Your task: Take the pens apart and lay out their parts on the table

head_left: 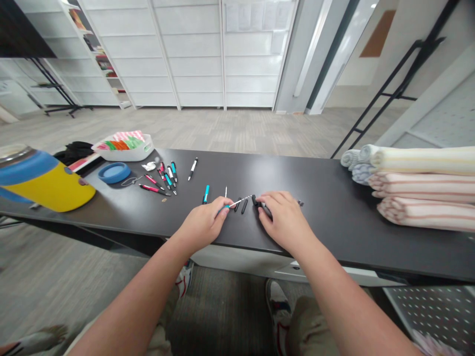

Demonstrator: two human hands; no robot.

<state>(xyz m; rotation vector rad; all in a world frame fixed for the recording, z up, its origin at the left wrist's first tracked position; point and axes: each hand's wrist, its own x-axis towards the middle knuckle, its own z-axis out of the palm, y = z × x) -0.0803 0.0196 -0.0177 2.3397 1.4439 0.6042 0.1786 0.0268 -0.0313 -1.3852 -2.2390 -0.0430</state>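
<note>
My left hand rests on the dark table and pinches a thin white pen refill with a teal part at its near end. My right hand lies curled over small black pen parts and its fingertips press on them. Two short black pen pieces lie between the hands. A teal pen barrel and a thin white refill lie just beyond my left hand.
Several pens lie scattered at the left, one white pen apart. A blue ring lid, a white tray of coloured items and a yellow-blue container stand left. Folded towels are stacked right.
</note>
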